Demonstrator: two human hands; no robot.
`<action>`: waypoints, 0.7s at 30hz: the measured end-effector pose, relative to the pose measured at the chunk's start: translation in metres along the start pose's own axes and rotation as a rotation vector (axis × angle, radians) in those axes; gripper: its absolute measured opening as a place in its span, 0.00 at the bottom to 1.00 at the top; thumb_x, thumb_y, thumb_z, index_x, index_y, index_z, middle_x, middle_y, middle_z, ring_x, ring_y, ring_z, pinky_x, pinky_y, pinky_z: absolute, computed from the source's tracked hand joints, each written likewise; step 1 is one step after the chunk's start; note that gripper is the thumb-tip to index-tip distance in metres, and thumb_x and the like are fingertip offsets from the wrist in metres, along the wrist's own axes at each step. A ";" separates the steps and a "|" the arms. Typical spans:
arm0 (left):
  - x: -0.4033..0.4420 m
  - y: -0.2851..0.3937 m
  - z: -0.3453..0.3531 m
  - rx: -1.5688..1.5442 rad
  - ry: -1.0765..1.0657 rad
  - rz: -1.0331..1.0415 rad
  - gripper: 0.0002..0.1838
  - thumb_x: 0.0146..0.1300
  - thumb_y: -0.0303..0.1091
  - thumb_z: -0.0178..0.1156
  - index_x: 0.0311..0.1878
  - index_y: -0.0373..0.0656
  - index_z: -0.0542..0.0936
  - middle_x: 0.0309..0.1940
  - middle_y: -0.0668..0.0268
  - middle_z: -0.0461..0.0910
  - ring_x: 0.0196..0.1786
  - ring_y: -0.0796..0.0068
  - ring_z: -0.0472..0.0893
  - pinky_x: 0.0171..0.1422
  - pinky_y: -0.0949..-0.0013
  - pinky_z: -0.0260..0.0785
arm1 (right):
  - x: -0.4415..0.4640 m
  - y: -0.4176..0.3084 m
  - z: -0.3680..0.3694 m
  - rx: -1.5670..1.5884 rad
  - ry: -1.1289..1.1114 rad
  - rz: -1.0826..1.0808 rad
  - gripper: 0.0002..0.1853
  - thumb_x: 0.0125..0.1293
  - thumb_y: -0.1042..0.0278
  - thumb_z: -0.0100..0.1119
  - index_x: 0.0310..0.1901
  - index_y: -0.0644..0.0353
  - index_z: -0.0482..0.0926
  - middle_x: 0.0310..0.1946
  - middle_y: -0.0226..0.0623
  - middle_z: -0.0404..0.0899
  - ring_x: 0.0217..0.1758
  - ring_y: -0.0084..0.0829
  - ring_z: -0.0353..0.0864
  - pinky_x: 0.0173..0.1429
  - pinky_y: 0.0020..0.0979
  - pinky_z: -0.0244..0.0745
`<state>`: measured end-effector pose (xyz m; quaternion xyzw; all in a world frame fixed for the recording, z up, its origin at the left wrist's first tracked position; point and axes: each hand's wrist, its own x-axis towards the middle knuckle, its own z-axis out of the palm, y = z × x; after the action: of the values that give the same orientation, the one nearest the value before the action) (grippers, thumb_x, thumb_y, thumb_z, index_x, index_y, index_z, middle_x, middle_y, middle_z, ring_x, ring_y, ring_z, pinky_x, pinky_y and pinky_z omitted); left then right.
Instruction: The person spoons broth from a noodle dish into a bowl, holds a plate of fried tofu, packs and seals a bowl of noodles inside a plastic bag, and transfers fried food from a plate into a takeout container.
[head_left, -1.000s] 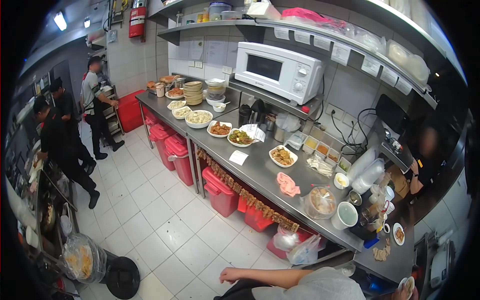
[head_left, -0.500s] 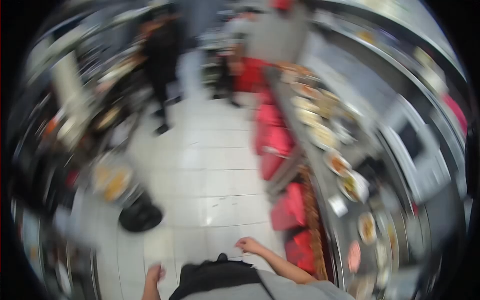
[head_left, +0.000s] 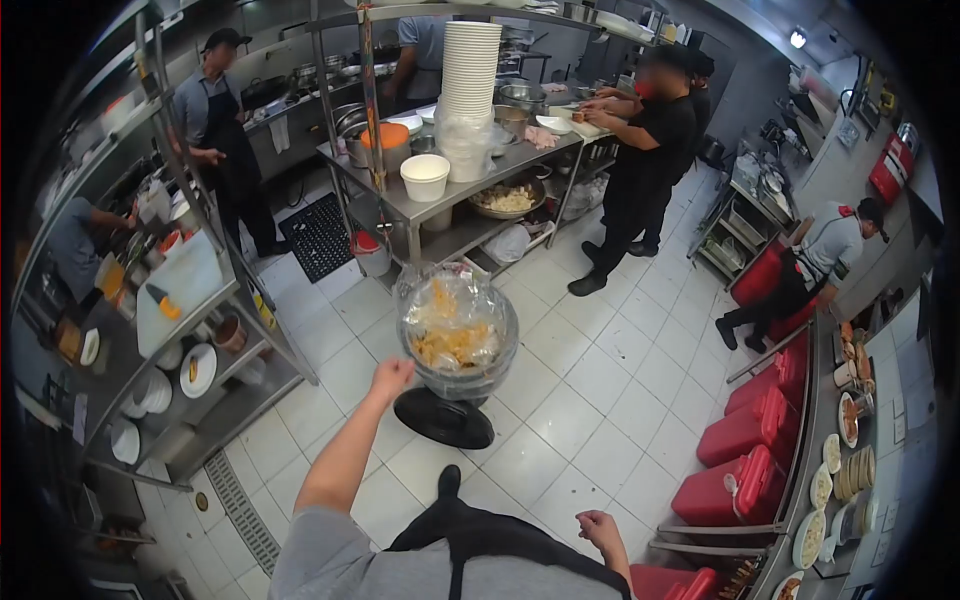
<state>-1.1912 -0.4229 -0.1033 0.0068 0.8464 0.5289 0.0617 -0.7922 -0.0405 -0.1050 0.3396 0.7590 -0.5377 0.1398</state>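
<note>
My left hand (head_left: 391,379) is stretched forward, fingers curled in, beside a bin (head_left: 508,345) lined with clear plastic. From above it overlaps the bin's near left side; I cannot tell whether they touch. Nothing shows in its fingers. Yellowish food scraps (head_left: 450,345) fill the bin. Its round black lid (head_left: 443,418) is tipped open on the near side, just below my left hand. My right hand (head_left: 597,528) hangs low at my right side, loosely closed, with nothing visible in it. Red lidded boxes (head_left: 735,485) stand to its right.
Left is a metal rack with a cutting board (head_left: 185,290) and an orange-handled knife (head_left: 163,302). Ahead, a steel table (head_left: 405,205) bears a tall stack of white tubs (head_left: 470,90). Several co-workers stand around. Filled plates (head_left: 808,540) line the right counter. A drain grate (head_left: 240,510) crosses the floor.
My view has swung left, so the bin is now straight ahead. My left arm has reached forward toward the bin; my right hand now appears lower and farther right.
</note>
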 end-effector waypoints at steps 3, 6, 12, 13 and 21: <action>0.114 0.088 -0.025 0.079 0.105 0.183 0.14 0.57 0.42 0.60 0.27 0.39 0.80 0.20 0.60 0.79 0.25 0.70 0.79 0.33 0.66 0.69 | 0.016 -0.040 0.014 -0.065 -0.042 0.027 0.14 0.62 0.67 0.55 0.42 0.70 0.79 0.26 0.38 0.79 0.25 0.27 0.80 0.32 0.27 0.76; 0.218 0.156 -0.037 0.130 0.262 0.488 0.10 0.58 0.35 0.58 0.32 0.38 0.82 0.27 0.55 0.81 0.32 0.59 0.81 0.39 0.62 0.71 | 0.041 -0.045 0.018 -0.087 0.043 0.039 0.14 0.61 0.65 0.56 0.41 0.68 0.80 0.28 0.41 0.82 0.25 0.28 0.82 0.32 0.28 0.75; 0.353 0.221 -0.031 0.723 0.388 0.579 0.11 0.60 0.31 0.50 0.36 0.42 0.82 0.35 0.54 0.80 0.40 0.53 0.80 0.45 0.52 0.70 | 0.038 -0.073 0.009 -0.059 0.109 0.207 0.14 0.61 0.66 0.56 0.42 0.69 0.79 0.29 0.41 0.81 0.26 0.29 0.83 0.32 0.27 0.76; 0.371 0.219 -0.027 0.710 0.401 0.556 0.11 0.61 0.35 0.51 0.36 0.44 0.82 0.35 0.57 0.81 0.40 0.57 0.81 0.49 0.52 0.68 | 0.035 -0.075 0.008 -0.026 0.115 0.234 0.14 0.62 0.66 0.56 0.42 0.69 0.79 0.29 0.41 0.81 0.26 0.29 0.83 0.32 0.27 0.76; 0.422 0.202 -0.013 1.212 0.192 0.405 0.18 0.62 0.50 0.53 0.34 0.47 0.84 0.32 0.62 0.83 0.39 0.63 0.82 0.67 0.50 0.51 | 0.029 -0.061 0.021 0.000 0.048 0.380 0.14 0.65 0.66 0.54 0.45 0.67 0.78 0.29 0.37 0.79 0.28 0.26 0.81 0.31 0.25 0.74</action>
<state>-1.6223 -0.3137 0.0423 0.1527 0.9787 -0.0434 -0.1300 -0.8572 -0.0612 -0.0857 0.4896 0.6842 -0.4933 0.2209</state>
